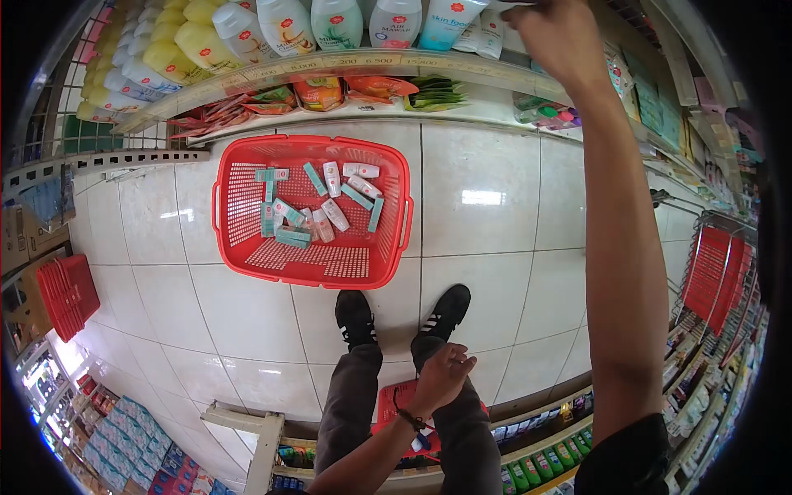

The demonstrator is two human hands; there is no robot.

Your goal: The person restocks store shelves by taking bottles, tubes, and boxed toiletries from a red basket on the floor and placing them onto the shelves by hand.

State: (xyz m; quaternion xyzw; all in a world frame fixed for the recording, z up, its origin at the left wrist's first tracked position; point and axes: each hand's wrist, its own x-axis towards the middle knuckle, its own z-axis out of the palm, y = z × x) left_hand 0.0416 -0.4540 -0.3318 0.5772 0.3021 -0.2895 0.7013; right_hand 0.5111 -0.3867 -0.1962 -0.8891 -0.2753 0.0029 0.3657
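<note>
My right hand [557, 37] reaches to the shelf at the top edge, its fingertips beside a white tube [488, 35]; the frame edge cuts off part of the fingers, and any grip is hidden. Left of it stand a blue-and-white "skin food" tube [450, 23] and several lotion bottles [337, 23]. Over my knee hovers my left hand [444, 378], fingers loosely bent and apart, nothing visible in them. On the floor before my shoes sits a red basket [386, 264] with several small teal boxes [357, 196] and white-and-pink bottles [334, 214] lying in it.
A price rail [330, 64] edges the shelf; colourful sachets [320, 93] lie below it. Stacked red baskets [68, 295] stand at left, a wire rack with a red basket [716, 268] at right. Behind me are a red stool [388, 404] and shelves with green bottles [544, 466].
</note>
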